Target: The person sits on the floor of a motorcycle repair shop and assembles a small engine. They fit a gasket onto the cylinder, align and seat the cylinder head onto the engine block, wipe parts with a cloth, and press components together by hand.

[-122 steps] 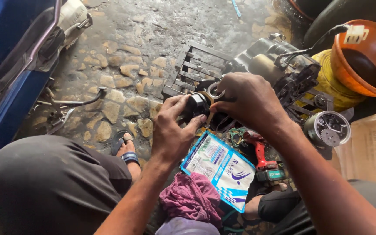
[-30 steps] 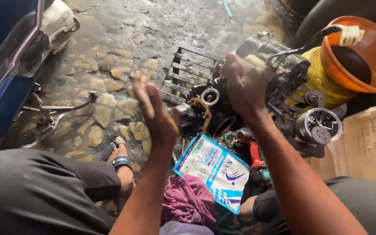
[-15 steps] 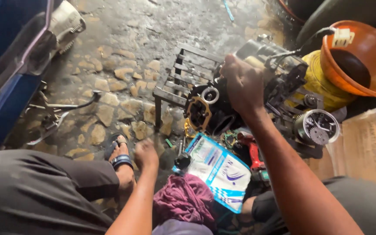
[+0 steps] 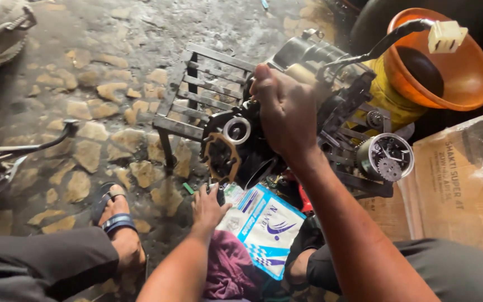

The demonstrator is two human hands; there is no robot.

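A dark, greasy motorcycle engine (image 4: 308, 84) rests on a black metal slatted stand (image 4: 197, 89). My right hand (image 4: 280, 109) grips the top of the engine, just right of a round silver bearing (image 4: 237, 130) and a brown gasket (image 4: 219, 159). My left hand (image 4: 208, 207) is low on the ground under the engine, its fingers on a small dark part beside a white and blue printed packet (image 4: 264, 226). What the fingers hold is too small to tell.
A purple rag (image 4: 230, 265) lies under the packet. An orange funnel (image 4: 448, 61) sits in a yellow can at top right, next to a cardboard box (image 4: 465, 179). A sandalled foot (image 4: 115, 221) rests on the wet stone floor. A metal lever (image 4: 18, 148) lies at left.
My left hand left the engine, dropped to the ground and now reaches under the engine by the packet. My right hand stays on the engine. The view has moved closer.
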